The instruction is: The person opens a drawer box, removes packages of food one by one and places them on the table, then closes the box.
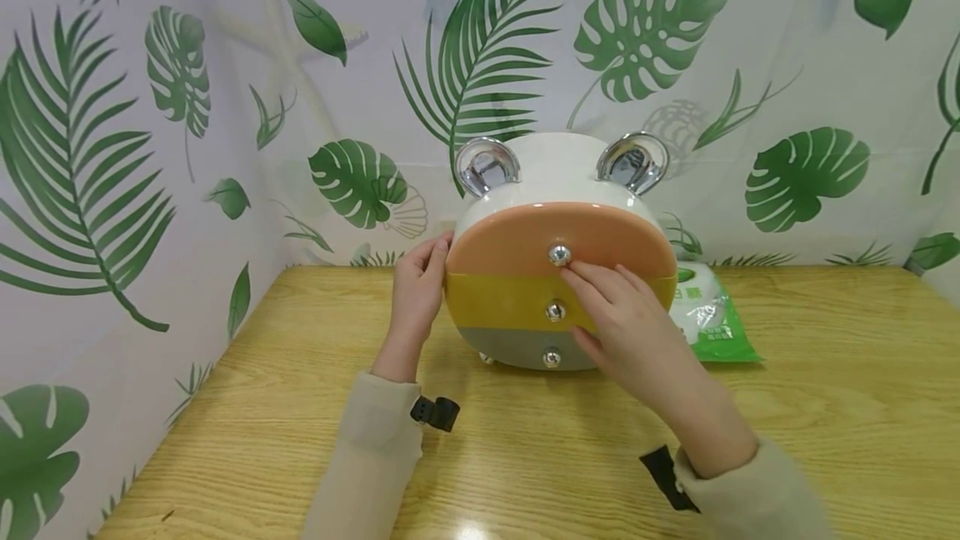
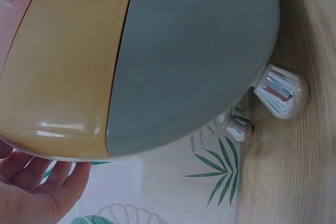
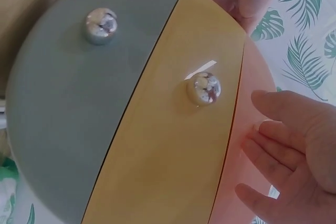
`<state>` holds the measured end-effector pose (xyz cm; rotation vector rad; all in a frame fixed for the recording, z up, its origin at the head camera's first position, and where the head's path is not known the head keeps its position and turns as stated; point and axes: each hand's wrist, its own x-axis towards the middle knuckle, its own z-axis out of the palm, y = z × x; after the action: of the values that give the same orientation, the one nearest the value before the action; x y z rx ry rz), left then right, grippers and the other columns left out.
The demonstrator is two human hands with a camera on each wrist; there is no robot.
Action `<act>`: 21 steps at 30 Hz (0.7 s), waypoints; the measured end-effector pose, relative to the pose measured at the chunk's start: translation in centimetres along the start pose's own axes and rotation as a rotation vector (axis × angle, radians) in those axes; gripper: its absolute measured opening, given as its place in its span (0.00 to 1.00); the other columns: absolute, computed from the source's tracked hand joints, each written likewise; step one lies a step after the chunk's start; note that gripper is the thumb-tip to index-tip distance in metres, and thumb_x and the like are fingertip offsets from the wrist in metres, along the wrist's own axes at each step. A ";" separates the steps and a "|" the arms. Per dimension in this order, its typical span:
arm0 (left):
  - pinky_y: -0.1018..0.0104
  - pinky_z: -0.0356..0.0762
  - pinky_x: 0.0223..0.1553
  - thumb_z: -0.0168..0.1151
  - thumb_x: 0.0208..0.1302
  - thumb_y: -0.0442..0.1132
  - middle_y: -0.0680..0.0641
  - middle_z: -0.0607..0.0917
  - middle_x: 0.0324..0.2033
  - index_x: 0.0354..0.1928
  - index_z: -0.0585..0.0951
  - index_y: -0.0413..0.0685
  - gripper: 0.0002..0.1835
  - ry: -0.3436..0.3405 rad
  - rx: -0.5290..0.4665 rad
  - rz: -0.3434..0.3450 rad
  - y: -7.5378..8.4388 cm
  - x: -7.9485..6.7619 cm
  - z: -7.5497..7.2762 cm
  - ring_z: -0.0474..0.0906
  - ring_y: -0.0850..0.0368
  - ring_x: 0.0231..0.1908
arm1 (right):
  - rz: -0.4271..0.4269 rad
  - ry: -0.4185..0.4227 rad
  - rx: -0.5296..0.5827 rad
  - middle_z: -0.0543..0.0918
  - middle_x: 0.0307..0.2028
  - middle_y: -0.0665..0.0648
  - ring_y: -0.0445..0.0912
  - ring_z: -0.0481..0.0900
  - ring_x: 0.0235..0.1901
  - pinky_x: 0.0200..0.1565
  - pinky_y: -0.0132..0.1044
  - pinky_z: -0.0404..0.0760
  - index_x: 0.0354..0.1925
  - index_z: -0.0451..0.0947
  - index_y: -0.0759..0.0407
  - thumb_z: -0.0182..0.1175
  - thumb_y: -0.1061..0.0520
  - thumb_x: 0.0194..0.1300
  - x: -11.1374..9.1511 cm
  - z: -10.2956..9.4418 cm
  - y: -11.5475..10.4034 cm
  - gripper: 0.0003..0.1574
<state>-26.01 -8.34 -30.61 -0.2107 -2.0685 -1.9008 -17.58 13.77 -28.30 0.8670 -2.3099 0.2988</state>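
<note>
A rounded drawer box stands on the table, with a white shell (image 1: 558,158) and two chrome ears (image 1: 487,165). Its front has an orange drawer (image 1: 510,236), a yellow drawer (image 1: 495,298) and a grey drawer (image 1: 510,344), all flush. Each carries a chrome knob, the top knob (image 1: 559,254) being on the orange one. My left hand (image 1: 422,282) rests against the box's left side, fingers (image 2: 68,179) extended along its edge. My right hand (image 1: 637,327) has its fingertips at the top knob's lower right; its thumb is spread apart, lower down before the front.
A green and white plastic packet (image 1: 712,323) lies behind the box's right side. The wooden table (image 1: 300,440) meets a leaf-printed cloth backdrop (image 1: 360,90) behind and at the left. Chrome feet (image 2: 281,92) hold the box off the tabletop. A black strap (image 1: 435,413) hangs at the left wrist.
</note>
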 end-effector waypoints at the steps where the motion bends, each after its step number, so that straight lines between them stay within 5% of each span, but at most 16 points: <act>1: 0.64 0.73 0.42 0.46 0.67 0.40 0.44 0.79 0.46 0.50 0.76 0.40 0.16 0.000 -0.002 -0.002 0.0 0.0 0.0 0.74 0.55 0.43 | 0.006 -0.003 0.000 0.73 0.49 0.64 0.55 0.68 0.50 0.53 0.53 0.62 0.52 0.69 0.70 0.70 0.65 0.40 0.1 0.0 -0.1 0.37; 11: 0.67 0.74 0.39 0.46 0.67 0.38 0.42 0.79 0.44 0.49 0.77 0.38 0.16 0.006 0.003 0.019 0.0 0.0 0.1 0.75 0.56 0.40 | 0.050 -0.040 0.025 0.75 0.48 0.63 0.55 0.69 0.50 0.54 0.51 0.63 0.50 0.71 0.70 0.68 0.65 0.43 0.4 0.2 -0.3 0.32; 21: 0.73 0.70 0.29 0.47 0.66 0.39 0.43 0.80 0.42 0.49 0.78 0.39 0.16 0.017 0.024 0.027 -0.1 0.0 0.0 0.71 0.60 0.32 | -0.003 -0.067 0.015 0.77 0.43 0.62 0.54 0.73 0.44 0.48 0.46 0.69 0.44 0.75 0.69 0.69 0.63 0.43 0.3 1.2 -0.2 0.27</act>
<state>-26.05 -8.30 -30.73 -0.2150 -2.0661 -1.8552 -18.24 12.96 -29.00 0.9005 -2.3704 0.2909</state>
